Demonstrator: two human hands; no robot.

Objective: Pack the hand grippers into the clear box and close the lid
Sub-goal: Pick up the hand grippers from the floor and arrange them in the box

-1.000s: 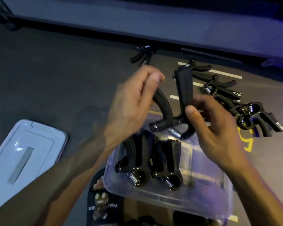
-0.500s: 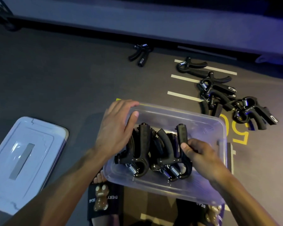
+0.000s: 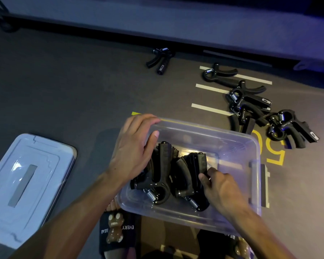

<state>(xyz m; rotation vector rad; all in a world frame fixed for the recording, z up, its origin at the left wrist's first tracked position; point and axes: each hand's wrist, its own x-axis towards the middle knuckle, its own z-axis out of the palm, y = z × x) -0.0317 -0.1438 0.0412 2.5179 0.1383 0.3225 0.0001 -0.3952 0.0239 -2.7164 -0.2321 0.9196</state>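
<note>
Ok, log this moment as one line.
left hand: grips clear box rim | right hand: seating hand gripper inside | lid: off

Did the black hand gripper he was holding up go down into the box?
Yes. The black hand gripper went down into the clear plastic box, beside the others.

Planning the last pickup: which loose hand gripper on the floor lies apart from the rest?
The far hand gripper, alone near the grey ledge; the others cluster right of the clear box.
</note>
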